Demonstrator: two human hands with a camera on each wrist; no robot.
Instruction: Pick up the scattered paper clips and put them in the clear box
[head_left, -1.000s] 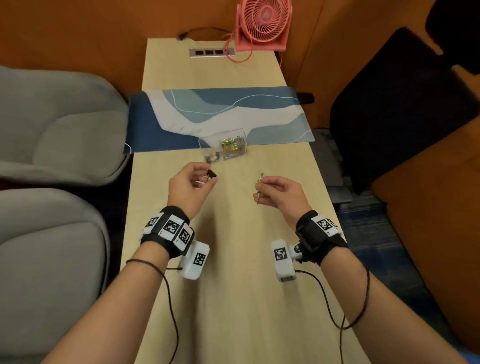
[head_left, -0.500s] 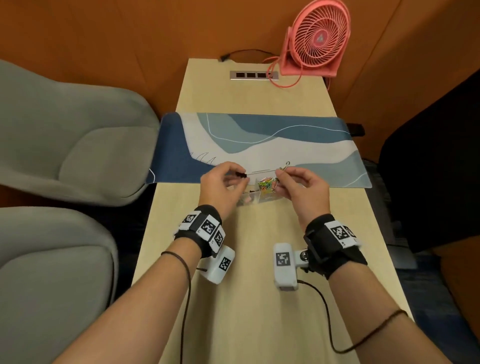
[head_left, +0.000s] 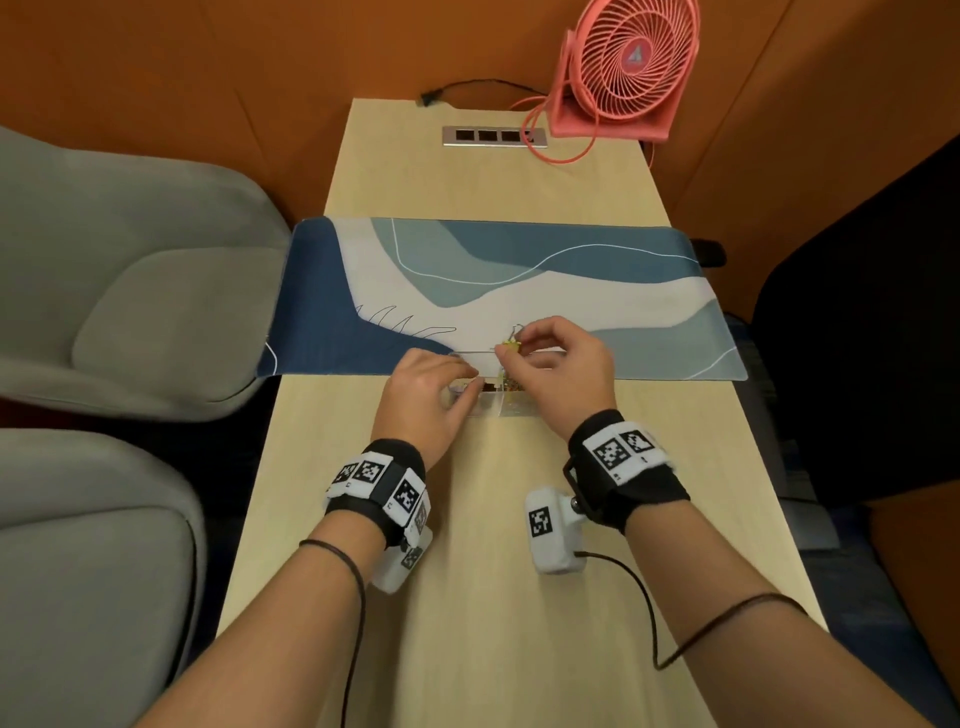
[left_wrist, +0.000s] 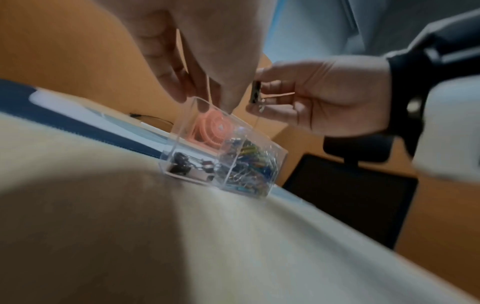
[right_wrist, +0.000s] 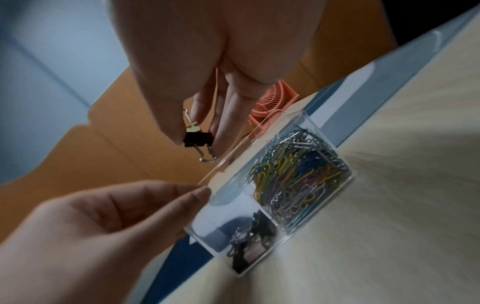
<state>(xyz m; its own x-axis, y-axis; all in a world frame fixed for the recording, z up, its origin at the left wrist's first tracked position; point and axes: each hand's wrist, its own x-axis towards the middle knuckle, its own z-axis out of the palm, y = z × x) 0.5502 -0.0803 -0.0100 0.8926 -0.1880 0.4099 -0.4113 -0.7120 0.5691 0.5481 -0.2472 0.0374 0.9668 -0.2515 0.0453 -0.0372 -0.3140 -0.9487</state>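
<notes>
Right hand (right_wrist: 207, 82) pinches a black clip (right_wrist: 198, 138) just above the clear box (right_wrist: 293, 142) rim, clip handles pointing down toward 5 o'clock at the box's left section; left hand (right_wrist: 103, 222), fingers loosely curled, touches the near-left wall, holding nothing visible.

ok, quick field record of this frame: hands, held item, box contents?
left hand: fingertips at the clear box rim, nothing visibly held
right hand: pinches a black binder clip just above the box
clear box: on the table, at the desk mat near edge; two compartments
right compartment: coloured paper clips
left compartment: stored binder clips, black
background: pink fan at the table's far end
</notes>
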